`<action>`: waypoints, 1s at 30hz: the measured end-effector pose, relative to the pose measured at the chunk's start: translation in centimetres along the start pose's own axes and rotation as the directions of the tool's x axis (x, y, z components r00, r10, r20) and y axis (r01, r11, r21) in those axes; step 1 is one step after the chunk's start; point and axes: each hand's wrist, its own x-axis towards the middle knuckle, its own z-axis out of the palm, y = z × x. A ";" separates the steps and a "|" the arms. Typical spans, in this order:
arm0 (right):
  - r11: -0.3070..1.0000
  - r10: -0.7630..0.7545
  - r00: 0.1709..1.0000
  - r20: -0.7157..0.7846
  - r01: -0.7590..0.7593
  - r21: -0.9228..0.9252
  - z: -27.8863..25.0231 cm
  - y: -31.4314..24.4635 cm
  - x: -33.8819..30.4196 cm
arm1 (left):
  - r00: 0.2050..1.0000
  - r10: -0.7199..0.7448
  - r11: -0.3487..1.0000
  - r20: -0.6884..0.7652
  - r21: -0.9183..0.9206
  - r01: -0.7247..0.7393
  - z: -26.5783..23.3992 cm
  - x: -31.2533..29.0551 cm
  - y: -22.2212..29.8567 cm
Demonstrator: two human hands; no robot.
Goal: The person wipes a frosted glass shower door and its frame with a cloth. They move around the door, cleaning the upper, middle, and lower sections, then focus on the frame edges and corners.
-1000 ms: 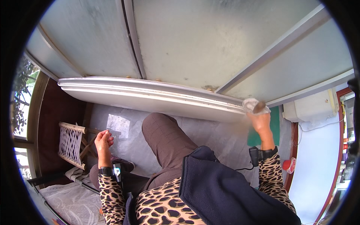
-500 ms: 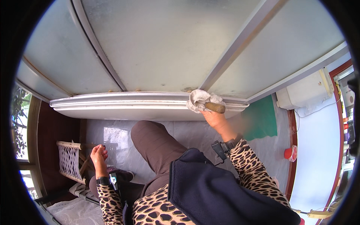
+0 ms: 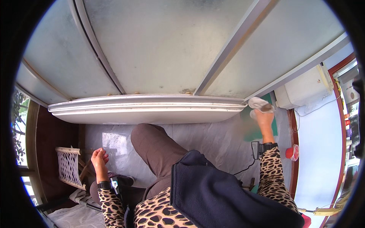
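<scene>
My right hand (image 3: 264, 121) is closed on a crumpled white cloth (image 3: 258, 102), out at the right end of a white ledge (image 3: 152, 115). A brown, rounded piece (image 3: 268, 108) shows against the cloth; its kind is unclear. Above the ledge stand frosted panels (image 3: 159, 45) in grey metal frames, with some dark specks along their lower edge. Down at the left, my left hand (image 3: 99, 161) stays near my knee with its fingers curled together. Whatever it may hold is hidden.
A folding stool (image 3: 69, 167) with a woven seat stands to the left. On the right are a green mat (image 3: 249, 133) on the grey floor, a white boxy appliance (image 3: 304, 89) and a small red container (image 3: 292, 152). My bent knee (image 3: 148, 138) sits just below the ledge.
My right hand has moved right with the cloth, from the ledge under the metal upright to the ledge's right end. My left hand has stayed almost in place.
</scene>
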 end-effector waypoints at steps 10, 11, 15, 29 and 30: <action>0.942 0.045 0.986 -0.161 0.012 0.335 2.1 2.3 -2.4 | 1.000 0.017 1.000 0.024 -0.001 -0.017 0.0 0.0 0.0; 0.932 0.073 0.991 -0.112 -0.028 0.362 2.4 2.4 -2.2 | 0.999 0.024 1.000 0.024 -0.006 -0.024 0.0 -0.1 0.0; 0.929 0.058 0.994 -0.097 -0.019 0.368 3.2 1.6 -1.9 | 0.999 0.042 0.999 0.030 -0.031 -0.041 -0.1 -0.4 0.1; 0.918 -0.391 0.920 -0.027 0.388 -0.080 4.7 -2.0 -1.3 | 0.996 0.050 0.999 0.074 -0.014 -0.049 1.0 -0.3 1.2; 0.912 -0.402 0.915 -0.046 0.395 -0.107 4.7 -2.4 -1.5 | 0.996 0.046 0.999 0.074 -0.003 -0.046 1.1 -0.3 1.4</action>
